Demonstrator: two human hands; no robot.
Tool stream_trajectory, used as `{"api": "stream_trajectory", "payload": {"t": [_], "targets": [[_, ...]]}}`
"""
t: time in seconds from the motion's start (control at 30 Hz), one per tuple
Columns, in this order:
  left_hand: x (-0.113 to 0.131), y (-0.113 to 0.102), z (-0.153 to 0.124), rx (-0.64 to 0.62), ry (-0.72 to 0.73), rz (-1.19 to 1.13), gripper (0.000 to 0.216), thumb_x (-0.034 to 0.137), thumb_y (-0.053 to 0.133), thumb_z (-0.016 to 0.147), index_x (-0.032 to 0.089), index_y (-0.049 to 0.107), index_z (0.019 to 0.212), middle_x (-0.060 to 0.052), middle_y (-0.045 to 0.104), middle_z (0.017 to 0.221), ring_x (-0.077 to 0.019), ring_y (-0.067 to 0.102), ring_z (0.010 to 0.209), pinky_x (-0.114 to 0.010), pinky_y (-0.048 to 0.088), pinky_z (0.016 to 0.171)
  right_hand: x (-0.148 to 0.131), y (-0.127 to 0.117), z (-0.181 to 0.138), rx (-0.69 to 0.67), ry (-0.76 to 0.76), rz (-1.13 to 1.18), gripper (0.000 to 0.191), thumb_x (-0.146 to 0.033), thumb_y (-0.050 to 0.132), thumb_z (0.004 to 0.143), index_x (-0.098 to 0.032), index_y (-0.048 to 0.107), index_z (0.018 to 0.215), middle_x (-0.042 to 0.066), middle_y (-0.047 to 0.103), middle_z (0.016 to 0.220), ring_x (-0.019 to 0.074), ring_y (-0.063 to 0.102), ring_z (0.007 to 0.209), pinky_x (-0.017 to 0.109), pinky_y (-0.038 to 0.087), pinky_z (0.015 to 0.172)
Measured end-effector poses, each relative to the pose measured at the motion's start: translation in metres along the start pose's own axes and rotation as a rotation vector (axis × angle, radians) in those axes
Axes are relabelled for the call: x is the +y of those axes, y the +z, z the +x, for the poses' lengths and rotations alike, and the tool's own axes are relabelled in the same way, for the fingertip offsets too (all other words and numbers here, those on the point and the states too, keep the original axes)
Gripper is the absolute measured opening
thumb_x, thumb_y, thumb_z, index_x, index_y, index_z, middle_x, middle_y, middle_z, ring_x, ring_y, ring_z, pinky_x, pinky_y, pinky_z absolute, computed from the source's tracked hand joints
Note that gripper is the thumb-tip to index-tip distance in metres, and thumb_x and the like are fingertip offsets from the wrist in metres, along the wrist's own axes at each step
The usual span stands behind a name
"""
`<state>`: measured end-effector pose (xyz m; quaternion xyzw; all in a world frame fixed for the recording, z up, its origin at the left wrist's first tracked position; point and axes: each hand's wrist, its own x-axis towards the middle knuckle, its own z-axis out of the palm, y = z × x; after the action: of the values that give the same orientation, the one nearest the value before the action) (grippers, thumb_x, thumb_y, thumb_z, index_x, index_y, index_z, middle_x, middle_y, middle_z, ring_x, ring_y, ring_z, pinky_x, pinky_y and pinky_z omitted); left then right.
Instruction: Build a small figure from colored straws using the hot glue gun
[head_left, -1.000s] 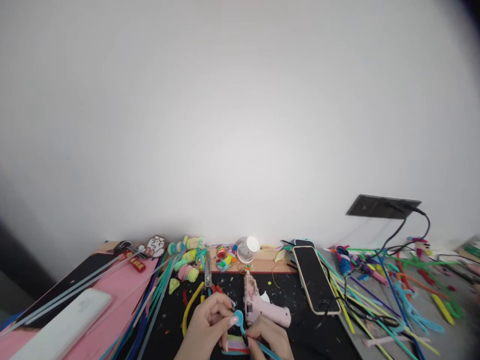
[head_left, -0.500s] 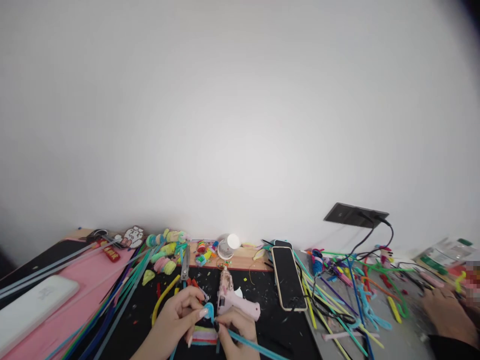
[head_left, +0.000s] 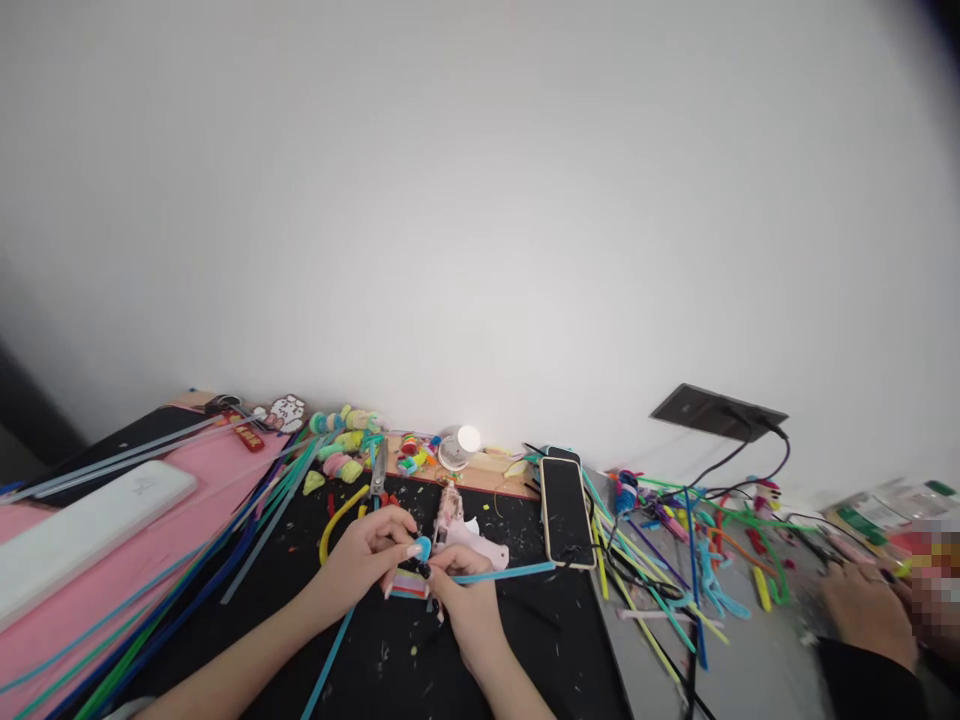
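Note:
My left hand (head_left: 367, 555) and my right hand (head_left: 459, 597) meet over the black mat (head_left: 517, 650), both pinched on a light blue pipe cleaner (head_left: 495, 574). Its end is coiled into a small blue loop (head_left: 423, 548) between my fingertips, and the straight tail runs right toward the phone (head_left: 564, 497). A pastel striped piece (head_left: 406, 583) lies just under my fingers. The pink glue gun (head_left: 465, 532) rests right behind my hands.
Scissors (head_left: 379, 466) and a yellow pipe cleaner (head_left: 334, 518) lie left of the glue gun. Long pipe cleaners (head_left: 247, 510) fan over the pink sheet (head_left: 187, 520) with a white case (head_left: 82, 530). More pipe cleaners (head_left: 675, 560) and cables litter the right, where another person's hand (head_left: 862, 605) works.
The view tilted down, showing more of my forearms and the mat. My hands kept coiling the blue pipe cleaner; its tail swung up to point right. Another person's hand came into view at right.

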<state>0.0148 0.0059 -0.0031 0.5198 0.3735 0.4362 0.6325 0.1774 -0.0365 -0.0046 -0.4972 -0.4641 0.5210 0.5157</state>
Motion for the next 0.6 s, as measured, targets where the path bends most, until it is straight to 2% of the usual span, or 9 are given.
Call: {"api": "stream_trajectory", "payload": {"t": [0.2, 0.6], "targets": [[0.0063, 0.004, -0.0015, -0.013, -0.01, -0.038, 0.028, 0.034, 0.074, 0.07, 0.017, 0.057, 0.083, 0.008, 0.058, 0.06, -0.0041, 0.046, 0.03, -0.017, 0.035, 0.033, -0.002, 0.0016, 0.0016, -0.006, 0.01, -0.01, 0.016, -0.027, 0.07, 0.068, -0.018, 0.062, 0.059, -0.005, 0.056, 0.045, 0.007, 0.038, 0.036, 0.019, 0.03, 0.039], [0.0021, 0.0019, -0.0022, -0.026, -0.003, -0.039, 0.028, 0.033, 0.073, 0.073, 0.017, 0.057, 0.089, 0.008, 0.058, 0.063, -0.0038, 0.046, 0.032, -0.017, 0.035, 0.035, -0.0083, -0.0009, -0.002, -0.006, -0.013, -0.027, 0.016, -0.03, 0.069, 0.068, -0.017, 0.063, 0.061, -0.005, 0.056, 0.046, 0.0066, 0.038, 0.038, 0.018, 0.03, 0.039]]}}
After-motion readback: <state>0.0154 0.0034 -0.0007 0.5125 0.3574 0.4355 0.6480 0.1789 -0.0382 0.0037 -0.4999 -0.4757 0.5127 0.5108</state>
